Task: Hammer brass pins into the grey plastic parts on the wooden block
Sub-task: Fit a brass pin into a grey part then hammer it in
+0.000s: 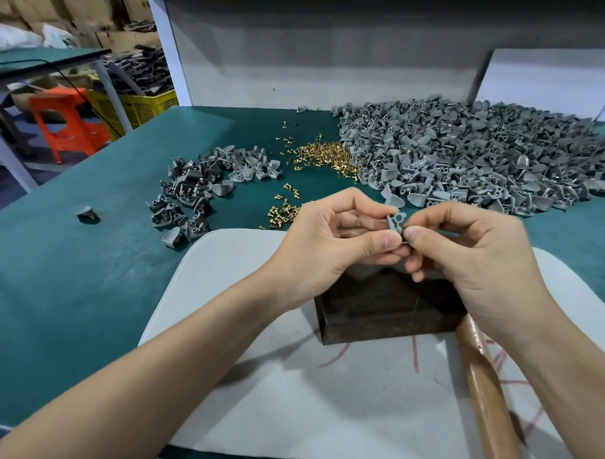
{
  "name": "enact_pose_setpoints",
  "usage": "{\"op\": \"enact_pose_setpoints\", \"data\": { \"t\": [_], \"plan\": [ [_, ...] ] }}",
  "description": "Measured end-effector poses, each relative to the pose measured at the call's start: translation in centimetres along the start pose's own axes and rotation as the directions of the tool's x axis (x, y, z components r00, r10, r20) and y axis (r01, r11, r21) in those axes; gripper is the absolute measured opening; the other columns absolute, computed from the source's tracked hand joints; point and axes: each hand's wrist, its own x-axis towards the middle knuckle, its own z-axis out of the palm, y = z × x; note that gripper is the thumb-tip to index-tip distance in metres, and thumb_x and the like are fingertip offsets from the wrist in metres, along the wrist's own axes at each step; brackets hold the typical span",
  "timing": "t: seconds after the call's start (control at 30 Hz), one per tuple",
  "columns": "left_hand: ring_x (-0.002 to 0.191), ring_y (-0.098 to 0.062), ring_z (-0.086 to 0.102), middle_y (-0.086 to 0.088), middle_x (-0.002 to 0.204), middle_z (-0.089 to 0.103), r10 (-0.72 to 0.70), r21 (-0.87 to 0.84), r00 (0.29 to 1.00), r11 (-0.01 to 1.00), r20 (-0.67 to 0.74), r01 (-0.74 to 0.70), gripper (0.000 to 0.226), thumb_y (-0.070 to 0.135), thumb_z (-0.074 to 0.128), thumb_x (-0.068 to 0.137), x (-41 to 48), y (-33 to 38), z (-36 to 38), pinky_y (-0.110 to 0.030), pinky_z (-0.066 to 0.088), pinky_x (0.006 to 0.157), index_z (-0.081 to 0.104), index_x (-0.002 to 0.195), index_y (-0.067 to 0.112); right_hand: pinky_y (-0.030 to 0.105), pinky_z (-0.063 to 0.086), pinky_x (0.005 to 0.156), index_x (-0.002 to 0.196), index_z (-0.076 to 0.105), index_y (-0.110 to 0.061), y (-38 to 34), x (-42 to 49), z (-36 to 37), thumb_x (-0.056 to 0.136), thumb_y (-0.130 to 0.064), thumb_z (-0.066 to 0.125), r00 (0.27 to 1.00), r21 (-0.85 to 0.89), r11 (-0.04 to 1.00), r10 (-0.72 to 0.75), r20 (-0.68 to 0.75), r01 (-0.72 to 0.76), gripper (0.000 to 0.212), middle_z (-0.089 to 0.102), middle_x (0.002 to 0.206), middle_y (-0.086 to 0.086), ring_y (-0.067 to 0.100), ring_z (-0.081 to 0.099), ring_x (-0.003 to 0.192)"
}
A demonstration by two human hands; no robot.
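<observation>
Pinching 1 grey plastic part [396,222] (above the block [388,312]): left hand [324,244], right hand [473,254].

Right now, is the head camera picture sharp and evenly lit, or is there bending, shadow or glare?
Head view: wide-angle bending curves the table edges; light is soft and even, with faint forearm shadows on the grey mat; left hand, right hand and the grey part they pinch are sharp; mild sheen on the hammer handle.
</observation>
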Motion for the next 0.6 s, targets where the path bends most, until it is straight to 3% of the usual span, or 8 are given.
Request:
{"op": "enact_pose_setpoints", "data": {
  "t": [0.13,0.27,0.43,0.5,0.53,0.57,0.6],
  "plan": [
    [0.071,-0.016,0.07,-0.014,0.082,0.068,0.002,-0.029,1.0,1.0,0.0,-0.002,0.021,-0.016,0.058,0.08,0.1,0.0,0.0,-0.025,0.058,0.068,0.056,0.093,0.0,0.022,0.048,0.046,0.068,0.07,-0.006,0.1,0.3,-0.2,0.087,0.005,0.045,0.993,0.246,0.963,0.099,0.06,-0.111,0.033,0.06,0.057,0.01,0.018,0.057,0.049],
    [0.07,-0.015,0.069,-0.02,0.087,0.065,0.003,-0.01,1.0,1.0,0.002,-0.003,0.021,-0.016,0.058,0.08,0.1,0.0,0.0,-0.024,0.058,0.068,0.056,0.091,0.002,0.025,0.046,0.044,0.072,0.068,-0.005,0.0,0.4,-0.4,0.089,0.008,0.04,0.992,0.232,0.965,0.107,0.064,-0.12,0.035,0.057,0.057,0.01,0.019,0.056,0.048],
    [0.073,-0.019,0.071,-0.014,0.084,0.066,0.018,-0.007,1.0,1.0,0.022,-0.018,0.022,-0.014,0.06,0.079,0.1,0.0,0.0,-0.029,0.059,0.071,0.056,0.089,0.004,0.023,0.043,0.042,0.071,0.07,-0.009,0.0,0.5,-1.0,0.089,0.003,0.043,0.994,0.188,0.976,0.11,0.026,-0.113,0.034,0.058,0.058,0.008,0.019,0.054,0.047],
    [0.076,-0.021,0.071,-0.014,0.085,0.066,0.03,-0.011,0.999,0.999,0.032,-0.03,0.02,-0.013,0.059,0.08,0.0,0.0,0.0,-0.031,0.059,0.073,0.053,0.09,0.003,0.021,0.039,0.041,0.067,0.07,-0.013,-0.2,0.7,-1.9,0.089,-0.003,0.049,0.984,0.085,0.989,0.131,-0.119,-0.121,0.032,0.058,0.055,0.003,0.017,0.052,0.043],
    [0.077,-0.022,0.071,-0.013,0.086,0.067,0.034,-0.01,0.999,0.999,0.035,-0.034,0.019,-0.013,0.058,0.082,0.0,0.0,0.0,-0.031,0.059,0.073,0.052,0.09,0.003,0.021,0.038,0.041,0.064,0.069,-0.014,-0.3,0.9,-2.5,0.088,-0.007,0.052,0.966,-0.056,0.99,0.111,-0.233,-0.127,0.03,0.057,0.051,-0.001,0.015,0.051,0.041],
    [0.078,-0.022,0.071,-0.012,0.087,0.069,0.037,-0.003,0.999,0.999,0.032,-0.037,0.017,-0.012,0.057,0.083,0.0,0.0,0.0,-0.031,0.058,0.073,0.05,0.089,0.003,0.022,0.038,0.045,0.063,0.066,-0.015,-0.1,1.1,-3.2,0.087,-0.013,0.056,0.942,-0.287,0.947,0.046,-0.333,-0.147,0.026,0.057,0.049,-0.004,0.014,0.052,0.041],
    [0.079,-0.023,0.071,-0.011,0.088,0.07,0.038,0.011,0.999,0.999,0.026,-0.038,0.016,-0.011,0.056,0.085,0.1,-0.1,-0.1,-0.03,0.058,0.073,0.049,0.087,0.002,0.025,0.041,0.052,0.063,0.063,-0.017,0.2,1.3,-3.9,0.086,-0.022,0.06,0.927,-0.541,0.818,-0.027,-0.374,-0.195,0.023,0.058,0.05,-0.006,0.016,0.057,0.045]
  ]
}}
